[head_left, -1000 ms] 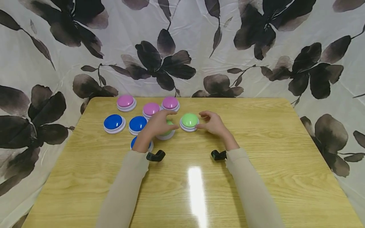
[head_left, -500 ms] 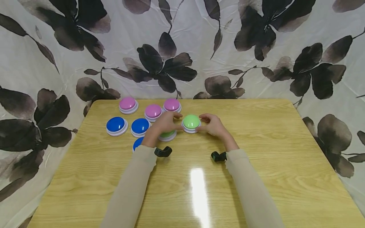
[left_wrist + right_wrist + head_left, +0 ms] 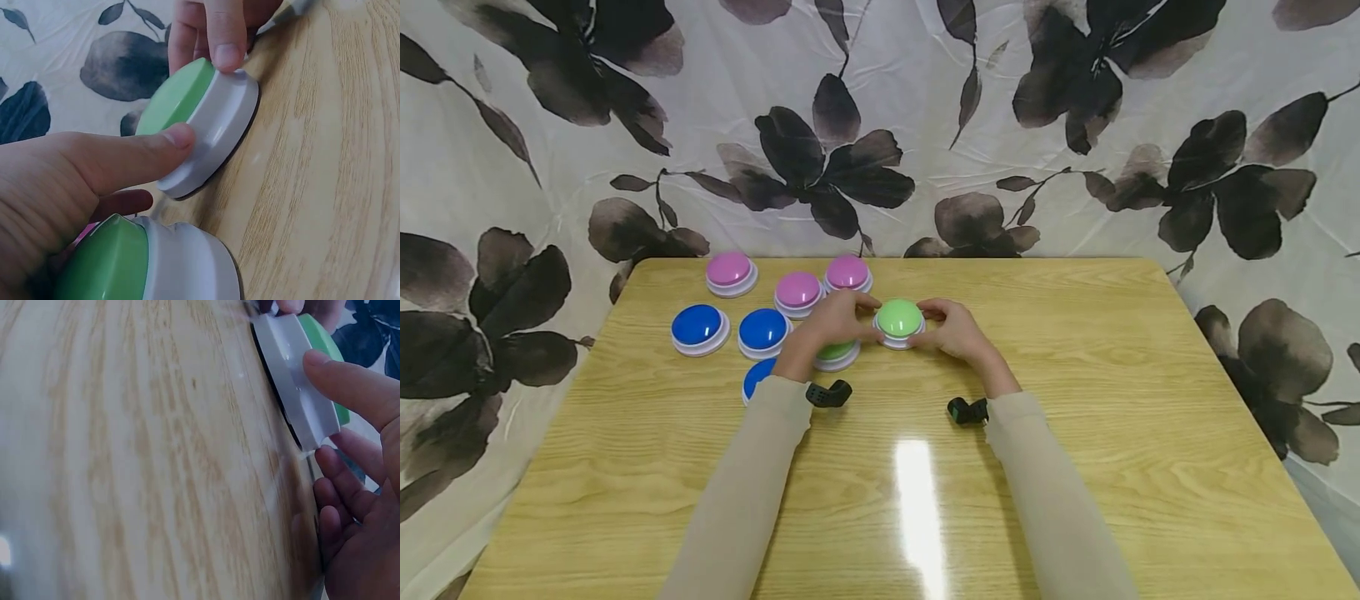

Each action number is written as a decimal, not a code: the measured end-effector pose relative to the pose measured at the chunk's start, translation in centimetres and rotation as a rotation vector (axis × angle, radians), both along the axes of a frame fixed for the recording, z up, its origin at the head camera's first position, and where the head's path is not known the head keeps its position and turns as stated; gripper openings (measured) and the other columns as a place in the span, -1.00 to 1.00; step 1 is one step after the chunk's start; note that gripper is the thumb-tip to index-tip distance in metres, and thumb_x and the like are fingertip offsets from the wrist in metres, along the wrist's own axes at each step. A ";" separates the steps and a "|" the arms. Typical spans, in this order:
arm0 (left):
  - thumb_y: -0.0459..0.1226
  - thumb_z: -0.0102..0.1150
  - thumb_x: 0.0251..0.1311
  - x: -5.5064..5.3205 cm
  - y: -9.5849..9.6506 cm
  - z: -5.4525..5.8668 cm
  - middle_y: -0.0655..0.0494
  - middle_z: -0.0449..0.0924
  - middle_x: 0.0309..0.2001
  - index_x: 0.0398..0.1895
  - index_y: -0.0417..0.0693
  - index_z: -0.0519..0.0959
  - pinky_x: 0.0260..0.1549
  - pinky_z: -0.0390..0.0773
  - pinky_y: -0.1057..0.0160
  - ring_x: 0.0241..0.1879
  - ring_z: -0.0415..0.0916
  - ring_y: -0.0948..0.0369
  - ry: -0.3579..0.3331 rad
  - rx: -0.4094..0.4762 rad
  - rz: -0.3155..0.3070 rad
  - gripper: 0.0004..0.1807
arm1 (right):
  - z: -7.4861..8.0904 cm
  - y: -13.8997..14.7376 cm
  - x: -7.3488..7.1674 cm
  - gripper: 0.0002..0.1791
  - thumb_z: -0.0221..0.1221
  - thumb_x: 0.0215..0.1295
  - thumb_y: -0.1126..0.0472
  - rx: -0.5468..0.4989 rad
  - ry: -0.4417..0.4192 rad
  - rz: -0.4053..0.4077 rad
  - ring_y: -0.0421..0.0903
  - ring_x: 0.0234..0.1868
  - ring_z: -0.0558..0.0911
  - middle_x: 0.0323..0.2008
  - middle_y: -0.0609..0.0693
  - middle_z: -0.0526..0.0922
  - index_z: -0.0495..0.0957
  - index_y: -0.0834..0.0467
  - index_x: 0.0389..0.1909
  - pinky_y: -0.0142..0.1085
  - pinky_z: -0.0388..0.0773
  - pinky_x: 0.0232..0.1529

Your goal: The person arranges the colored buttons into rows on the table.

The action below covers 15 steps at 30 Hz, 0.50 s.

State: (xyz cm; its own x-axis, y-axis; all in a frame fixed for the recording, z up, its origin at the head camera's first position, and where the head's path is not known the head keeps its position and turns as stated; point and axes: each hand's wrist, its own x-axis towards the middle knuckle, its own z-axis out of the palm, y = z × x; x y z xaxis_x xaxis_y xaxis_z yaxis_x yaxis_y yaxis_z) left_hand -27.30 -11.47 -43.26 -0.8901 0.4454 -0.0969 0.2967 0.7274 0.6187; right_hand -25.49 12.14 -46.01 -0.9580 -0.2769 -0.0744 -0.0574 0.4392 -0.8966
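A push button with a green dome and white base (image 3: pixel 899 318) lies on the table between the two hands. My left hand (image 3: pixel 835 321) grips its left side, with the thumb (image 3: pixel 169 140) against the white base in the left wrist view. From the other side my right hand (image 3: pixel 958 333) holds the same button, its thumb (image 3: pixel 331 372) pressed to the base in the right wrist view. A second green button (image 3: pixel 840 357) sits under the left hand, partly covered by it. In the left wrist view that button (image 3: pixel 103 265) appears just below the palm.
Pink buttons (image 3: pixel 728 269) stand along the table's back edge. Blue buttons (image 3: pixel 697 325) are to the left, one of them (image 3: pixel 757 379) partly behind the left sleeve. A floral cloth (image 3: pixel 880 192) hangs behind the wooden table (image 3: pixel 1097 375).
My left hand has moved right, from over the second green button to the side of the held one. The right hand has closed in slightly on that button, which stays about in place.
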 end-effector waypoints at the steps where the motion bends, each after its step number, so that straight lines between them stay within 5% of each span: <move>1: -0.01 0.52 -0.06 0.0 0.0 -0.1 0.02 0.57 0.12 0.17 -0.10 0.56 0.17 0.38 0.10 0.14 0.45 0.11 0.003 0.003 -0.005 -0.30 | 0.0 0.0 0.1 -0.27 0.53 -0.07 0.21 0.000 -0.001 -0.004 0.00 0.07 0.52 0.04 0.08 0.59 0.49 0.21 0.19 -0.13 0.41 0.15; 15: -0.06 0.53 -0.06 -0.3 0.7 0.0 0.01 0.61 0.04 0.16 -0.15 0.57 0.10 0.44 0.15 0.01 0.50 0.16 0.014 -0.009 -0.058 -0.31 | -0.3 0.5 0.2 -0.26 0.55 -0.11 0.21 -0.023 0.022 -0.022 0.04 -0.02 0.49 -0.02 0.10 0.60 0.51 0.22 0.18 -0.13 0.42 0.04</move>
State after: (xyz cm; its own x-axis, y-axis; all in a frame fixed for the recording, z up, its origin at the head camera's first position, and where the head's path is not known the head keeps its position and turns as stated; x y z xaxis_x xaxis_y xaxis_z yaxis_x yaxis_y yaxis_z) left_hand -27.62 -10.80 -43.23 -0.8639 0.4958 -0.0889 0.3474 0.7144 0.6074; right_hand -25.28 12.62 -46.31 -0.9653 -0.2568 -0.0468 -0.0679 0.4201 -0.9049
